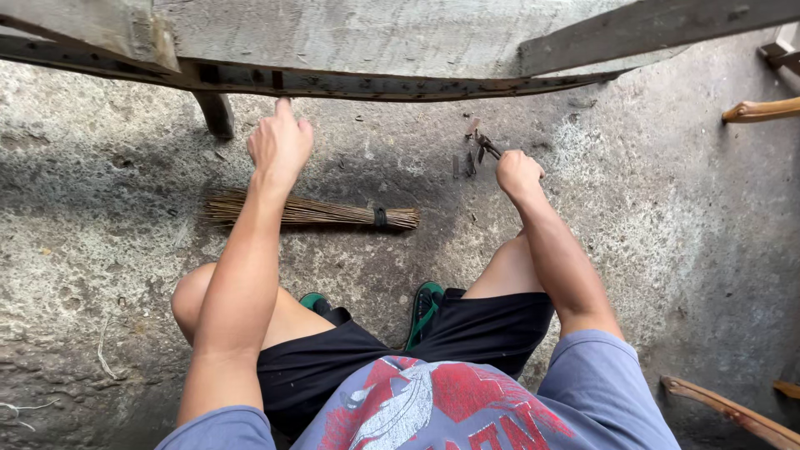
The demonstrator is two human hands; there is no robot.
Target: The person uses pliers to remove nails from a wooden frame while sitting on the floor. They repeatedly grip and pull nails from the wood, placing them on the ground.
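I squat on a rough concrete floor (pixel 658 217) and look down past my knees. My left hand (pixel 280 143) reaches forward, fingers curled loosely, one finger stretched toward the dark lower edge of a wooden frame (pixel 350 83). It holds nothing that I can see. My right hand (pixel 518 172) is closed around the handle of a small dark metal tool (pixel 486 146), whose tip rests on the floor just under the frame. A short broom of bundled twigs (pixel 312 212) lies flat on the floor between my arms, beneath my left wrist.
A wooden leg (pixel 217 112) of the frame stands left of my left hand. Curved wooden pieces lie at the right edge (pixel 758 110) and the lower right (pixel 733 412). Small bits of debris (pixel 458 165) lie near the tool. Green sandals (pixel 425 310) show between my legs.
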